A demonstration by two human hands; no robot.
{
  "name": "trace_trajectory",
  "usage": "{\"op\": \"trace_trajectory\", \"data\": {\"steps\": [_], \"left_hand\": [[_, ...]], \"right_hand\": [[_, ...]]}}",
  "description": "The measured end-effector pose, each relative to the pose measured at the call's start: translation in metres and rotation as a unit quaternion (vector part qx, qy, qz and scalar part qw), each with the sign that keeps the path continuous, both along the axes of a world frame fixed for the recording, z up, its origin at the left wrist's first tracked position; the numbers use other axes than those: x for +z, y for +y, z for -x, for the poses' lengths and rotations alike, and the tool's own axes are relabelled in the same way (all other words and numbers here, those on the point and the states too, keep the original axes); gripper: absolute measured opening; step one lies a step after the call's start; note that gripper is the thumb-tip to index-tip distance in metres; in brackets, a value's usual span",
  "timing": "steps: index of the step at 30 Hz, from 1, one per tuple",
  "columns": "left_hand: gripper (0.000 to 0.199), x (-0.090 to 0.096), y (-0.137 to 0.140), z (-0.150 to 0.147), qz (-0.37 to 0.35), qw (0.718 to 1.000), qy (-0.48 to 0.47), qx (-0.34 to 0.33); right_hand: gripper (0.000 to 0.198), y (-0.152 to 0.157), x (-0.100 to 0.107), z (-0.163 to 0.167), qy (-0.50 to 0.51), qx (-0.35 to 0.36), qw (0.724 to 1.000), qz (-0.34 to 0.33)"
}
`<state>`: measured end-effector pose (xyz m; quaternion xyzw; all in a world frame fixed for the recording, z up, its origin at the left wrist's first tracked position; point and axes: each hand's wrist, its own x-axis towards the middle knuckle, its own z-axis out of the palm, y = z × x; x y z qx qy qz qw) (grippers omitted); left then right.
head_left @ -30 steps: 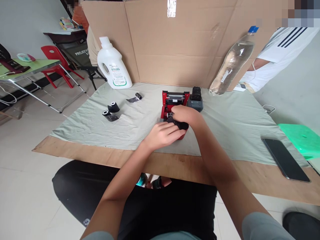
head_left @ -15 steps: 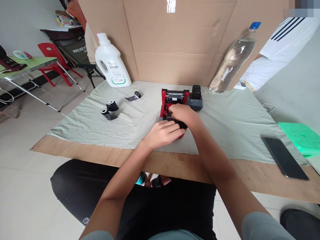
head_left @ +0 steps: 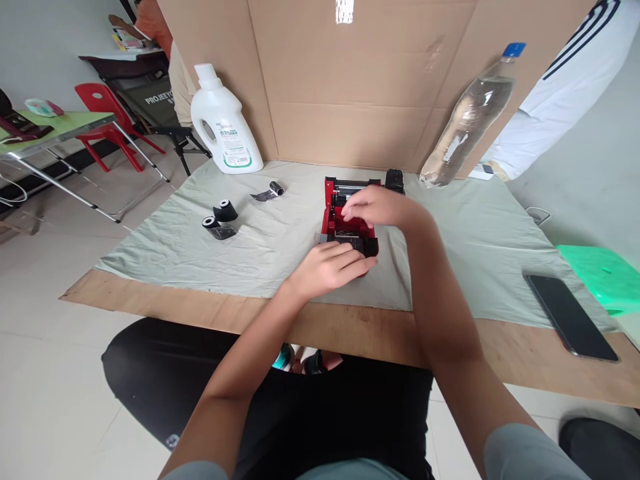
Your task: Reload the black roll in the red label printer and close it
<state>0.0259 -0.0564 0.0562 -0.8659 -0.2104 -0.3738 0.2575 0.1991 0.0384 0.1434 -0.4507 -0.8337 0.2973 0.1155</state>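
A small red printer lies open on the pale cloth in the middle of the table. My left hand grips its near end and covers the front edge. My right hand hovers over the far half, its bent fingertips at the raised lid and roller. I see nothing held in those fingers. The black inside of the printer shows between my two hands. Behind my right hand only the black top of a second, grey device is visible.
Two black ribbon rolls and a smaller roll lie to the left. A white jug and a leaning clear bottle stand against the cardboard screen. A phone lies at the right edge, by a person in white.
My right hand has lifted off the printer's near half and moved back over the lid, uncovering the black inside. My left hand has stayed on the front end.
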Motion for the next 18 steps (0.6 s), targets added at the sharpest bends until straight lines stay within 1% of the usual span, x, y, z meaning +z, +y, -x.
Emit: {"op": "trace_trajectory", "data": {"steps": [1,2,4,5,6,7,9,12,16,18], "left_hand": [[0.016,0.0,0.0,0.0,-0.002,1.0,-0.006,-0.004],[0.016,-0.001,0.0,0.0,-0.003,1.0,-0.011,-0.007],[0.017,-0.003,0.001,0.001,0.0,1.0,-0.021,-0.008],[0.017,-0.005,0.002,0.001,0.001,1.0,-0.027,-0.008],[0.017,-0.006,0.003,0.002,0.003,0.999,-0.033,-0.007],[0.018,-0.008,0.004,0.003,0.004,0.999,-0.04,-0.006],[0.019,-0.01,0.005,0.004,0.001,0.998,-0.055,-0.009],[0.023,-0.009,0.005,0.006,-0.011,0.997,-0.069,-0.017],[0.024,-0.007,0.004,0.005,-0.006,0.996,-0.086,-0.032],[0.026,-0.008,0.004,0.003,0.014,0.991,-0.122,-0.046]], "right_hand": [[0.018,0.0,0.005,-0.006,0.027,-0.018,0.999,-0.019],[0.021,0.001,0.009,-0.01,0.059,-0.044,0.996,-0.054],[0.024,0.003,0.01,-0.015,0.119,-0.103,0.975,-0.155],[0.024,0.005,0.008,-0.015,0.136,-0.12,0.963,-0.197],[0.024,0.007,0.006,-0.014,0.142,-0.126,0.956,-0.223],[0.023,0.008,0.003,-0.013,0.138,-0.123,0.954,-0.235],[0.023,0.008,0.0,-0.009,0.109,-0.106,0.962,-0.227],[0.031,-0.002,0.004,-0.007,0.05,-0.09,0.977,-0.187],[0.044,-0.019,0.015,-0.004,-0.022,-0.091,0.991,-0.1],[0.051,-0.025,0.018,0.0,-0.059,-0.101,0.992,-0.056]]}}
